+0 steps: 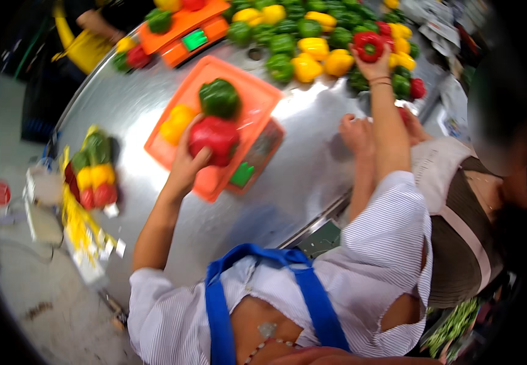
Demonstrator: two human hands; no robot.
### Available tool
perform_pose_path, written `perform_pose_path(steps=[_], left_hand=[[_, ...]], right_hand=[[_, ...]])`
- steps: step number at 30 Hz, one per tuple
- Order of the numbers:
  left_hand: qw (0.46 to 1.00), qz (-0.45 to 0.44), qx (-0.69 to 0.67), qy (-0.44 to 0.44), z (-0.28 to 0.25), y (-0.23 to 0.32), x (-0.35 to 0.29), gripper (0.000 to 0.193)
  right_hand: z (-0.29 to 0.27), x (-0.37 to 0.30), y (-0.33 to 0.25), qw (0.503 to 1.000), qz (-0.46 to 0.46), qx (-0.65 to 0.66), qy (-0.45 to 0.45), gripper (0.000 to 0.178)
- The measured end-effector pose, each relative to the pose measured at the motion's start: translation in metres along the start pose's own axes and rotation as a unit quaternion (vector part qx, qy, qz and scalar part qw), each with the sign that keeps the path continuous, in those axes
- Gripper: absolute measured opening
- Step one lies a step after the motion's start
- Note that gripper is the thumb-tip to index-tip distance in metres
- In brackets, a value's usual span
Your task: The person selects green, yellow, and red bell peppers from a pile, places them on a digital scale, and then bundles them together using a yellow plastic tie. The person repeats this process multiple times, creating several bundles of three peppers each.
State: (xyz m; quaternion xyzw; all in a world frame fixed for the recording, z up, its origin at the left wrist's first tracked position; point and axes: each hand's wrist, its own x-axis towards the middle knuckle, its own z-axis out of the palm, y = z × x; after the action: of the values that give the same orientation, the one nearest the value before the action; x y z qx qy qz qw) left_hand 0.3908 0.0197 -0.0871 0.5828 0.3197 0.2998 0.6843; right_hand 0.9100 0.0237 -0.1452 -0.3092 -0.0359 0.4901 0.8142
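Observation:
My left hand [186, 167] is closed around a red bell pepper [216, 139], low over the orange tray [256, 97] of a scale. Beside it in that tray are a dark green bell pepper [220, 98] and a yellow bell pepper [177, 123]. My right arm reaches out to the far right, where my right hand [378, 68] grips another red bell pepper [368, 46]. This one is at the edge of a large heap of green and yellow bell peppers [314, 47]. Some motion blur softens the picture.
A second orange scale [178, 30] stands at the far left of the metal table [136, 115]. Packed peppers [97, 173] and yellow netting [81, 222] lie at the left. Close on my right is a co-worker in a pale apron, whose hand [356, 134] is beside my arm.

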Motion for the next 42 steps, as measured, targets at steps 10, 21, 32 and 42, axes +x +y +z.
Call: perform_pose_path(steps=[10, 21, 32, 42], left_hand=[[0.93, 0.182, 0.313, 0.06, 0.002, 0.003, -0.015, 0.08], [0.794, 0.275, 0.538, 0.068, 0.009, -0.016, -0.013, 0.075], [0.776, 0.291, 0.557, 0.056, 0.017, -0.031, -0.005, 0.08], [0.787, 0.277, 0.549, 0.047, 0.012, -0.029, -0.009, 0.078]], right_hand=[[0.053, -0.07, 0.088, 0.984, 0.018, 0.015, -0.179, 0.052], [-0.007, -0.044, 0.135, 0.756, -0.393, -0.467, 0.236, 0.078], [-0.006, -0.032, 0.134, 0.507, -0.392, -0.694, 0.328, 0.065], [0.029, -0.247, 0.303, 0.798, -0.314, -0.501, 0.114, 0.024]])
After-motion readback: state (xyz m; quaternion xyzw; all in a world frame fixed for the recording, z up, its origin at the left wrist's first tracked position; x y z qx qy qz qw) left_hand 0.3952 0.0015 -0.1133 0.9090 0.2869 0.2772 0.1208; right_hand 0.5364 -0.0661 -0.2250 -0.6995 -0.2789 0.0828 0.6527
